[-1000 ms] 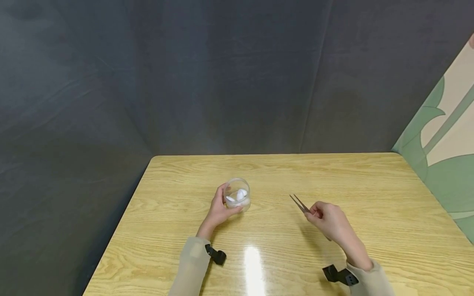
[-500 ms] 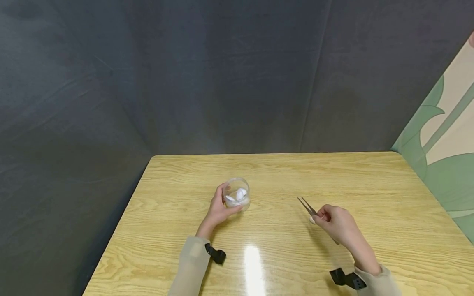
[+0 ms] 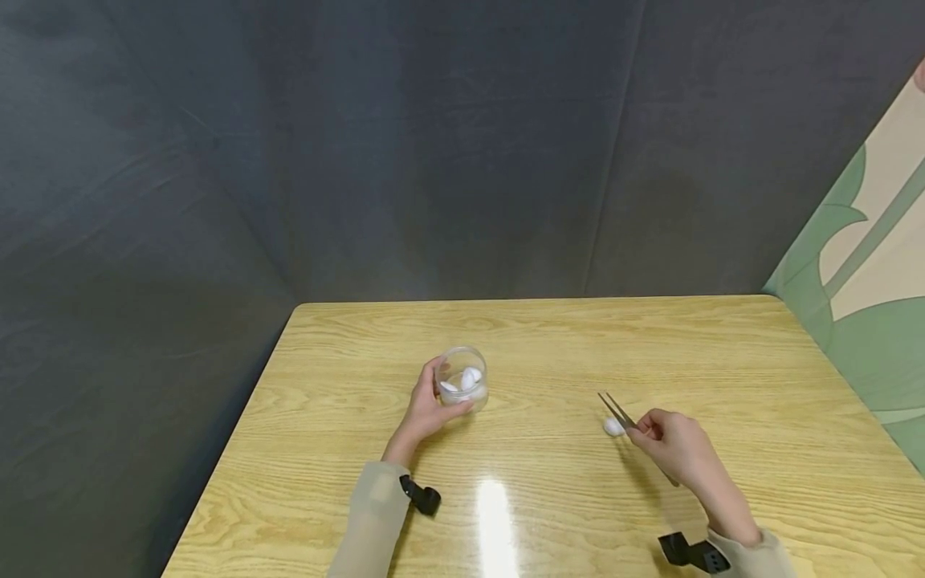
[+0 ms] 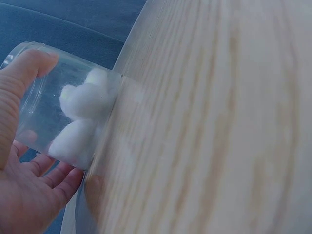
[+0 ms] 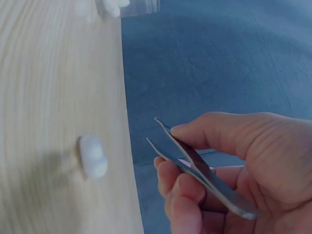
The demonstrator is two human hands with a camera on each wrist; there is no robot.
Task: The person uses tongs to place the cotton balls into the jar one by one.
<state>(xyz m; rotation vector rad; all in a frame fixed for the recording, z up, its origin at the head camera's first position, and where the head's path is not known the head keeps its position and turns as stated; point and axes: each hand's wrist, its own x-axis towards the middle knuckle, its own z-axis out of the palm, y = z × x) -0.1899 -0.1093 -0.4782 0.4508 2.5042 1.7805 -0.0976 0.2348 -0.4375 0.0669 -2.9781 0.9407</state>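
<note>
My left hand [image 3: 424, 413] holds a clear plastic jar [image 3: 462, 377] upright on the table, thumb on the near side and fingers around the far side. White cotton balls [image 4: 83, 102] lie at the bottom of the jar. In my right hand [image 3: 675, 449] a pair of metal tweezers [image 5: 195, 168] is pinched between thumb and fingers, their tips spread apart with nothing between them. A single cotton ball [image 5: 92, 157] lies on the table, just beneath the tweezers in the head view.
The wood-grain table [image 3: 361, 337] reaches back to a dark cloth backdrop [image 3: 448, 160]. A panel with green leaf shapes [image 3: 882, 345] borders the right side. Each sleeve carries a black wrist mount [image 3: 421, 495].
My right hand and the tweezers have moved right and slightly nearer. The loose cotton ball, hidden behind the hand before, now shows. My left hand and the jar stay put.
</note>
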